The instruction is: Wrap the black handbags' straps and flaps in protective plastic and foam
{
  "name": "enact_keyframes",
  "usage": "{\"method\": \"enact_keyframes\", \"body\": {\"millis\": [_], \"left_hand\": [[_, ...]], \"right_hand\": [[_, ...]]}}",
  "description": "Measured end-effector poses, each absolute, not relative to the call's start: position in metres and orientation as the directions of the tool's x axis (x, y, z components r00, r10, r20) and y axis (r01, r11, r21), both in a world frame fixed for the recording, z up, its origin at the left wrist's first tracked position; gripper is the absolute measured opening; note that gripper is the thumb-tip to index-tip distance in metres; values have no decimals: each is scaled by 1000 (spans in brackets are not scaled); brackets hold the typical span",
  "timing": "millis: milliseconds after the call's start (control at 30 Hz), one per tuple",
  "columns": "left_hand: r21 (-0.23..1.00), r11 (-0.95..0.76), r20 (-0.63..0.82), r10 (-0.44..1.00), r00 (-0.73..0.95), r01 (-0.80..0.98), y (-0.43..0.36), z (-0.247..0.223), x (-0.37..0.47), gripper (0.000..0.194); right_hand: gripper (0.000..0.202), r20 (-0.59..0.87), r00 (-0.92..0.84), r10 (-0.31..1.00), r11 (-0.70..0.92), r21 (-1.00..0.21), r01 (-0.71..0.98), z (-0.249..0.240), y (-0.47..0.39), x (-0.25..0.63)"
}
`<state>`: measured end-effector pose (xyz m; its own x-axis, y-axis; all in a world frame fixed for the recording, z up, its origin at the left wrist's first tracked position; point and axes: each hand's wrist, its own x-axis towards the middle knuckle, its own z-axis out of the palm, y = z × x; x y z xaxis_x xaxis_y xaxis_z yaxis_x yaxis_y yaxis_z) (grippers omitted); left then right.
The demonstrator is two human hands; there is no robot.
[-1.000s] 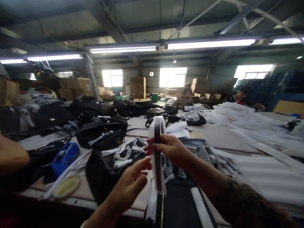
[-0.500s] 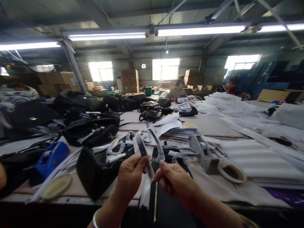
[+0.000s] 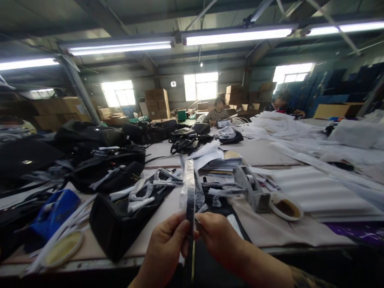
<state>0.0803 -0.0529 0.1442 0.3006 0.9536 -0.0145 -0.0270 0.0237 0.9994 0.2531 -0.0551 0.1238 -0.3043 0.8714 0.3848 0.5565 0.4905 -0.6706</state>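
Observation:
A dark strap (image 3: 189,190), partly wrapped in clear plastic film, stands up in front of me. My left hand (image 3: 168,242) pinches its lower part between thumb and fingers. Beside it, my right hand (image 3: 220,232) is closed with its fingertips against the strap's right edge; its fingers partly hide what they grip. Below both hands lies a black bag piece (image 3: 207,264) with a thin gold-coloured line. More film-wrapped straps (image 3: 141,194) are heaped just beyond my left hand.
A black bag (image 3: 109,224) and a blue holder (image 3: 55,212) are at left, with a shallow dish (image 3: 64,248). To the right are a grey holder (image 3: 250,188), a dish of brown matter (image 3: 286,208) and white foam sheets (image 3: 324,196). A co-worker (image 3: 218,112) sits across the table.
My hands have come closer together and slightly lower. The strap, tilted before, now stands nearly upright, and my right hand has moved in against its edge. The whole view has shifted a little.

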Motion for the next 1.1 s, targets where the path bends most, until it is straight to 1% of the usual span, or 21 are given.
{"method": "enact_keyframes", "body": {"millis": [67, 133, 167, 200, 233, 300, 367, 400, 433, 500, 567, 633, 700, 767, 833, 900, 933, 1000, 1033, 1067, 1100], "left_hand": [[997, 75, -74, 943, 323, 11, -51, 146, 81, 44], [990, 134, -144, 920, 365, 52, -50, 145, 81, 49], [984, 164, -176, 907, 383, 63, -49, 144, 80, 50], [979, 195, -204, 894, 399, 64, -49, 142, 80, 49], [972, 230, -232, 877, 421, 56, -48, 139, 79, 48], [949, 313, -285, 824, 489, 26, -47, 132, 77, 44], [928, 374, -322, 786, 528, 10, -45, 126, 77, 40], [922, 388, -335, 783, 524, 10, -45, 123, 78, 40], [922, 387, -338, 795, 503, 7, -45, 121, 79, 40], [941, 337, -302, 850, 432, -5, -47, 120, 82, 39], [978, 206, -189, 925, 330, -17, -49, 121, 85, 32], [999, 17, -24, 977, 213, 32, -51, 121, 86, 26], [982, -145, 126, 980, 151, 124, -54, 119, 86, 24], [939, -284, 253, 953, 166, 195, -56, 113, 87, 26], [873, -421, 378, 903, 204, 244, -59, 102, 90, 30], [788, -527, 479, 850, 221, 318, -62, 90, 93, 31], [743, -561, 518, 827, 218, 364, -63, 85, 94, 30], [681, -591, 562, 801, 208, 433, -65, 80, 96, 26], [682, -589, 559, 802, 210, 433, -66, 82, 96, 25], [715, -572, 526, 819, 230, 403, -66, 85, 95, 23], [777, -531, 463, 846, 266, 338, -65, 91, 93, 19]], "right_hand": [[14, 448, -412, 794, 587, -389, 710, 121, -55, 256], [13, 503, -512, 696, 644, -124, 754, 120, -54, 257], [13, 526, -558, 642, 668, -27, 744, 121, -54, 259], [14, 548, -591, 592, 687, 41, 726, 121, -54, 260], [16, 571, -610, 549, 702, 80, 707, 121, -54, 261], [21, 612, -618, 493, 730, 95, 676, 120, -53, 263], [23, 635, -601, 486, 746, 58, 664, 119, -52, 265], [23, 638, -575, 511, 743, 8, 669, 118, -51, 265], [23, 633, -540, 555, 735, -69, 674, 118, -50, 266], [20, 598, -450, 663, 699, -279, 659, 119, -49, 268], [20, 560, -335, 758, 628, -486, 608, 124, -50, 270], [22, 476, -224, 851, 515, -668, 538, 130, -54, 271], [24, 313, -165, 935, 353, -842, 407, 136, -58, 268], [29, 135, -189, 973, 174, -962, 211, 139, -61, 262], [28, 11, -192, 981, 17, -999, 28, 139, -60, 253], [23, -69, -147, 987, -81, -994, -72, 136, -58, 245], [21, -86, -115, 990, -96, -992, -81, 133, -57, 241], [17, -71, -60, 996, -74, -996, -46, 128, -56, 237], [15, -49, -48, 998, -50, -999, -20, 126, -57, 237], [14, -18, -43, 999, -18, -1000, 9, 124, -57, 238], [14, 24, -45, 999, 26, -999, 47, 123, -58, 239]]}}
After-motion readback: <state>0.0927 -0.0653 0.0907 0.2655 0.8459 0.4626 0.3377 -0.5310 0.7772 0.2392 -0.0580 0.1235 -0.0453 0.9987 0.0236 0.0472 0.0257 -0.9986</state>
